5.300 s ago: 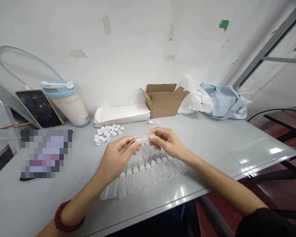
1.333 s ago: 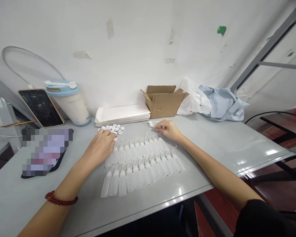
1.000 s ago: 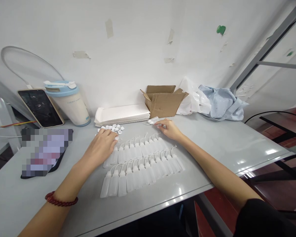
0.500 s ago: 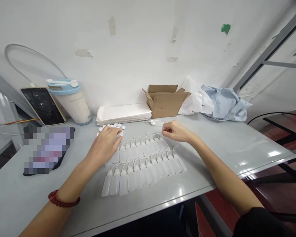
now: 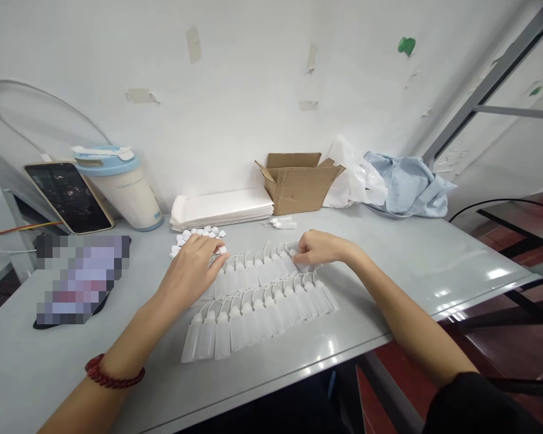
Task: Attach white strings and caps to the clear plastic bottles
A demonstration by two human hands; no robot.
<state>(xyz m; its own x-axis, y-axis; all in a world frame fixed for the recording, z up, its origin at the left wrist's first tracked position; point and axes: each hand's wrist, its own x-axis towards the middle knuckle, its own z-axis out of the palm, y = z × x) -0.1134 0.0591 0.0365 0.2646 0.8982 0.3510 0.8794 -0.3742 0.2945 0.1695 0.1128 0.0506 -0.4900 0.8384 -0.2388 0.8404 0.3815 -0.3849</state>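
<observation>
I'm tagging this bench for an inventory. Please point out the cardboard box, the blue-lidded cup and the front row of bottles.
Cardboard box [image 5: 304, 191]: head view, on its front wall.
Blue-lidded cup [image 5: 127, 196]: head view, on its pale body.
Front row of bottles [image 5: 262, 320]: head view, on a bottle mid-row.

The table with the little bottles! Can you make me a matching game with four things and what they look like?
Things:
1. Bottles
2. Loose caps
3. Cardboard box
4. Bracelet

Looks:
A. Brown, with open flaps
B. Dark red, worn around an arm
C. Mostly side by side in two rows
D. Small and white, in a loose heap

Right pairs: 1-C, 2-D, 3-A, 4-B.
</observation>
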